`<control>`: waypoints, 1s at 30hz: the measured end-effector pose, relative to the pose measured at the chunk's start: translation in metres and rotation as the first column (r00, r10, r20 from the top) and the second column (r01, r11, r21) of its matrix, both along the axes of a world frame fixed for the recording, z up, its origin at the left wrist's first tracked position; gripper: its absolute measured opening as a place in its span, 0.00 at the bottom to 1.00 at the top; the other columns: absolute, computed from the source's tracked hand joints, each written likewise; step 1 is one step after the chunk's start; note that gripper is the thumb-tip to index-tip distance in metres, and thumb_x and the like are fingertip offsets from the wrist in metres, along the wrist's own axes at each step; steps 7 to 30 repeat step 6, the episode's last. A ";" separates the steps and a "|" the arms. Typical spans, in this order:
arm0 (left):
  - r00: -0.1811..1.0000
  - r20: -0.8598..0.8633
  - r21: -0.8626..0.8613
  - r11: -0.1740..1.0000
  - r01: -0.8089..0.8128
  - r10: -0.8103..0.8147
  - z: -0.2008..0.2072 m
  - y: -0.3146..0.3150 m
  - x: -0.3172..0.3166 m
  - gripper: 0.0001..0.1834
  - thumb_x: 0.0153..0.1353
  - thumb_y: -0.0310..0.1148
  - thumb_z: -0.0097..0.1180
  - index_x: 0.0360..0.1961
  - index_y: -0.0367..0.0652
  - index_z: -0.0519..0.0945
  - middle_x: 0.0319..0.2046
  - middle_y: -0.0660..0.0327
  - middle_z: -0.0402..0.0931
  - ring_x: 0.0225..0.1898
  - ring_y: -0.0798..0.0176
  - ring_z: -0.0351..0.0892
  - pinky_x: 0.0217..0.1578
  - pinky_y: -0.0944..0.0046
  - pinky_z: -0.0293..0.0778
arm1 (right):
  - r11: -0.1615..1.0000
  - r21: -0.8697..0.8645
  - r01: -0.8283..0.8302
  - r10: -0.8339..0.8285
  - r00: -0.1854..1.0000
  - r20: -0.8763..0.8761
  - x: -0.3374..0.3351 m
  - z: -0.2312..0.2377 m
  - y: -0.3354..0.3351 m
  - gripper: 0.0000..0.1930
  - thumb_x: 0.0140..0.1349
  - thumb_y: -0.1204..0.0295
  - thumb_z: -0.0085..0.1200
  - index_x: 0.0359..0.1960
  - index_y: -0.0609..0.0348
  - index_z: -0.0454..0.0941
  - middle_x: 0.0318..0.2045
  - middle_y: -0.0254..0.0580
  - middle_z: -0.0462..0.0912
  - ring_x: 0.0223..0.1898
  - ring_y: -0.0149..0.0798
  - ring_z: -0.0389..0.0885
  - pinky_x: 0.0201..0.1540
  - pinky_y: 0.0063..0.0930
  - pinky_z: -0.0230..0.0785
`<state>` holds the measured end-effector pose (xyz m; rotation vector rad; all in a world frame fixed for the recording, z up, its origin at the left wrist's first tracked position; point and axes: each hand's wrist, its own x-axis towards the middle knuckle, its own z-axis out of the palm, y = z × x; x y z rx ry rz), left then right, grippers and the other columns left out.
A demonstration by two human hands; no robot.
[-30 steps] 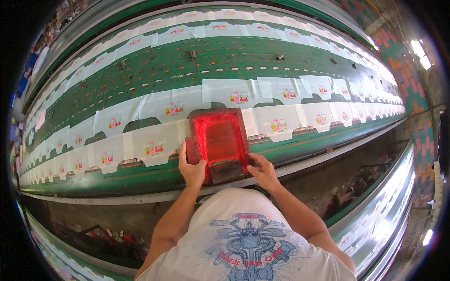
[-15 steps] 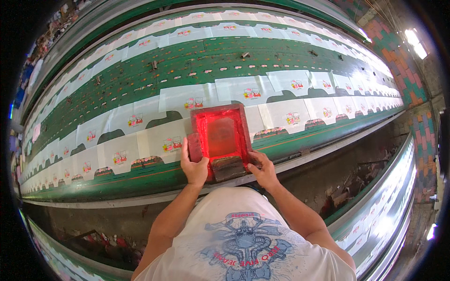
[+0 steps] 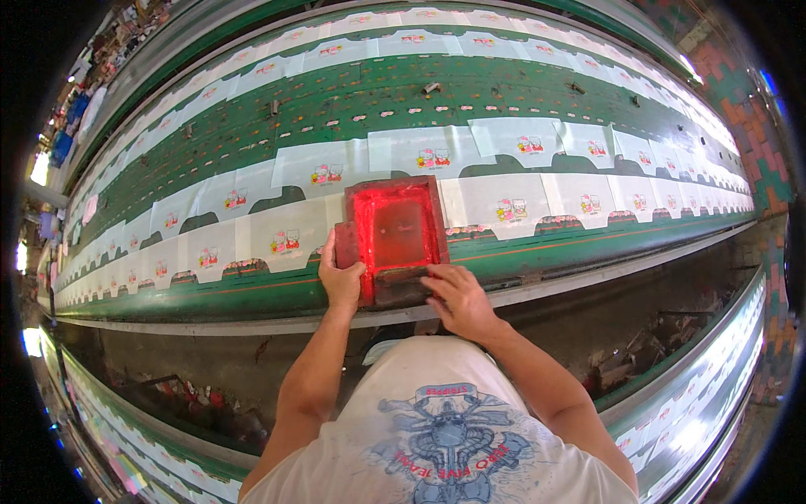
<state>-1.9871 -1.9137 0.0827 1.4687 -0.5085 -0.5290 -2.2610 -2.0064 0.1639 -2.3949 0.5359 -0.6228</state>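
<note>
A screen-printing frame with a red-inked mesh lies over the near row of pale fabric pieces on the green table. My left hand is closed around the frame's left side, thumb on top near the lower corner. Across the frame's near end sits a dark squeegee. The fingers of my right hand are bent onto its right end; their tips are partly hidden. Small pink-and-red cartoon prints show on the fabric pieces either side of the frame.
The long green printing table carries several rows of fabric pieces and small metal stops. A pale rail runs along its near edge. Behind me stands another table with fabric, past a dark aisle with scraps.
My right hand has moved from the frame's lower right corner inward, onto the squeegee. My left hand keeps its hold on the frame. The view has shifted slightly over the table.
</note>
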 end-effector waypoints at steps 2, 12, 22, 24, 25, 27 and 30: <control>0.998 -0.063 -0.023 0.999 0.022 -0.023 0.000 0.000 0.002 0.53 0.49 0.11 0.63 0.82 0.32 0.68 0.74 0.50 0.78 0.74 0.57 0.78 0.75 0.58 0.71 | 0.990 -0.064 -0.122 0.122 0.993 -0.005 0.011 0.001 -0.001 0.28 0.60 0.72 0.74 0.64 0.56 0.85 0.67 0.53 0.83 0.69 0.59 0.80 0.71 0.57 0.74; 0.999 -0.040 0.029 0.999 0.016 -0.015 -0.001 -0.002 -0.001 0.53 0.51 0.12 0.63 0.84 0.33 0.66 0.77 0.51 0.75 0.76 0.55 0.76 0.76 0.57 0.70 | 0.953 -0.155 -0.259 0.231 0.957 -0.176 0.027 0.006 -0.013 0.29 0.60 0.71 0.74 0.65 0.53 0.85 0.69 0.52 0.82 0.71 0.57 0.78 0.71 0.56 0.74; 0.999 -0.040 0.029 0.999 0.016 -0.015 -0.001 -0.002 -0.001 0.53 0.51 0.12 0.63 0.84 0.33 0.66 0.77 0.51 0.75 0.76 0.55 0.76 0.76 0.57 0.70 | 0.953 -0.155 -0.259 0.231 0.957 -0.176 0.027 0.006 -0.013 0.29 0.60 0.71 0.74 0.65 0.53 0.85 0.69 0.52 0.82 0.71 0.57 0.78 0.71 0.56 0.74; 0.999 -0.040 0.029 0.999 0.016 -0.015 -0.001 -0.002 -0.001 0.53 0.51 0.12 0.63 0.84 0.33 0.66 0.77 0.51 0.75 0.76 0.55 0.76 0.76 0.57 0.70 | 0.953 -0.155 -0.259 0.231 0.957 -0.176 0.027 0.006 -0.013 0.29 0.60 0.71 0.74 0.65 0.53 0.85 0.69 0.52 0.82 0.71 0.57 0.78 0.71 0.56 0.74; 0.999 -0.040 0.029 0.999 0.016 -0.015 -0.001 -0.002 -0.001 0.53 0.51 0.12 0.63 0.84 0.33 0.66 0.77 0.51 0.75 0.76 0.55 0.76 0.76 0.57 0.70 | 0.953 -0.155 -0.259 0.231 0.957 -0.176 0.027 0.006 -0.013 0.29 0.60 0.71 0.74 0.65 0.53 0.85 0.69 0.52 0.82 0.71 0.57 0.78 0.71 0.56 0.74; 0.999 -0.040 0.029 0.999 0.016 -0.015 -0.001 -0.002 -0.001 0.53 0.51 0.12 0.63 0.84 0.33 0.66 0.77 0.51 0.75 0.76 0.55 0.76 0.76 0.57 0.70 | 0.953 -0.155 -0.259 0.231 0.957 -0.176 0.027 0.006 -0.013 0.29 0.60 0.71 0.74 0.65 0.53 0.85 0.69 0.52 0.82 0.71 0.57 0.78 0.71 0.56 0.74; 0.999 -0.040 0.029 0.999 0.016 -0.015 -0.001 -0.002 -0.001 0.53 0.51 0.12 0.63 0.84 0.33 0.66 0.77 0.51 0.75 0.76 0.55 0.76 0.76 0.57 0.70 | 0.953 -0.155 -0.259 0.231 0.957 -0.176 0.027 0.006 -0.013 0.29 0.60 0.71 0.74 0.65 0.53 0.85 0.69 0.52 0.82 0.71 0.57 0.78 0.71 0.56 0.74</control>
